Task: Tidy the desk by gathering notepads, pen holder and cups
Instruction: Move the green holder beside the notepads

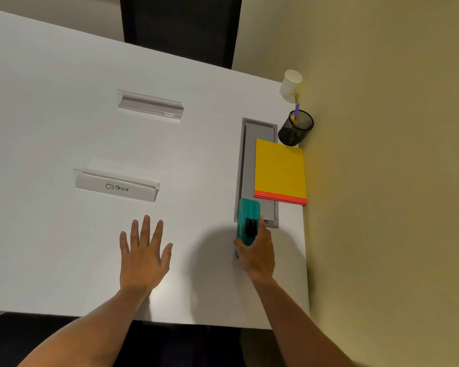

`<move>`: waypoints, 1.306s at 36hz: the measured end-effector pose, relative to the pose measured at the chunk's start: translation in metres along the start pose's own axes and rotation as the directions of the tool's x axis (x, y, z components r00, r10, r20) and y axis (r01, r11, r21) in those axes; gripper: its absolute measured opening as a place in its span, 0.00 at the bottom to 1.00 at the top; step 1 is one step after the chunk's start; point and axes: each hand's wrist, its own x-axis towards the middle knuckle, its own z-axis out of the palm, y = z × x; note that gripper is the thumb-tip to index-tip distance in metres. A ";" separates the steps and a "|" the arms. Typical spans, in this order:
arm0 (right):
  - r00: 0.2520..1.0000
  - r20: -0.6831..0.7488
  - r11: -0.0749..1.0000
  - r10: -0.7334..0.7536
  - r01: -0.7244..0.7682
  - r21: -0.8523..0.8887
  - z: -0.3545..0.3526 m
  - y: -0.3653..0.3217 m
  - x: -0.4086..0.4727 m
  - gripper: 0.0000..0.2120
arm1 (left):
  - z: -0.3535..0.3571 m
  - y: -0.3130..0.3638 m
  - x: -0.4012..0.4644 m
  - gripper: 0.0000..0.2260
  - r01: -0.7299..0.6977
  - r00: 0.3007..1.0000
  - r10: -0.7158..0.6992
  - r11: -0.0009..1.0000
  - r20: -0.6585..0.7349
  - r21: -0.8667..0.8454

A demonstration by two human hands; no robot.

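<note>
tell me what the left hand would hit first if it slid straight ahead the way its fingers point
Probably the name card reading OSTRICH: the left hand lies open with its fingers aimed up the desk toward the card's right half.

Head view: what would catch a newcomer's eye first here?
The yellow notepad with its red edge stands out against the white desk, lying near the wall beside a black mesh pen holder. Nearer the camera, the right hand grips a teal object, while the left hand is spread open.

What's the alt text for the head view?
Right hand grips a teal object on a white desk; left hand lies flat. Yellow notepad, mesh pen holder and paper cup line the right edge.
</note>
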 end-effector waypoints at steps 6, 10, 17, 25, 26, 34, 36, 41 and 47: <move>0.997 -0.063 0.995 0.046 -0.051 -0.083 -0.043 0.032 0.025 0.41 | -0.003 0.002 0.000 0.30 0.010 1.000 -0.010 1.000 0.009 -0.006; 0.995 -0.080 0.992 0.067 -0.074 -0.099 -0.061 0.050 0.039 0.41 | -0.004 0.003 0.000 0.30 0.011 1.000 -0.011 1.000 0.009 -0.001; 0.991 -0.053 0.987 0.124 -0.129 -0.097 -0.075 0.073 0.051 0.42 | -0.006 0.004 -0.001 0.30 0.014 1.000 -0.014 1.000 0.003 -0.007; 0.990 -0.053 0.982 0.132 -0.138 -0.130 -0.073 0.079 0.055 0.42 | -0.012 0.008 -0.002 0.30 0.024 1.000 -0.024 1.000 0.007 -0.011; 0.990 -0.054 0.982 0.129 -0.135 -0.134 -0.073 0.079 0.054 0.41 | -0.012 0.008 -0.002 0.30 0.025 1.000 -0.025 1.000 0.007 -0.013; 0.992 -0.048 0.979 0.117 -0.123 -0.162 -0.074 0.078 0.054 0.41 | -0.012 0.008 -0.003 0.30 0.029 1.000 -0.029 0.999 0.002 -0.038; 0.993 -0.036 0.976 0.117 -0.121 -0.179 -0.074 0.078 0.055 0.41 | -0.012 0.008 -0.002 0.30 0.030 1.000 -0.030 0.999 0.003 -0.036; 0.994 -0.021 0.967 0.111 -0.113 -0.229 -0.077 0.078 0.053 0.42 | -0.010 0.006 -0.001 0.30 0.041 0.999 -0.040 0.999 0.023 -0.019; 0.995 -0.090 0.956 0.036 -0.061 -0.287 -0.066 0.074 0.009 0.47 | -0.013 0.008 -0.003 0.31 0.040 0.998 -0.041 0.999 0.044 0.018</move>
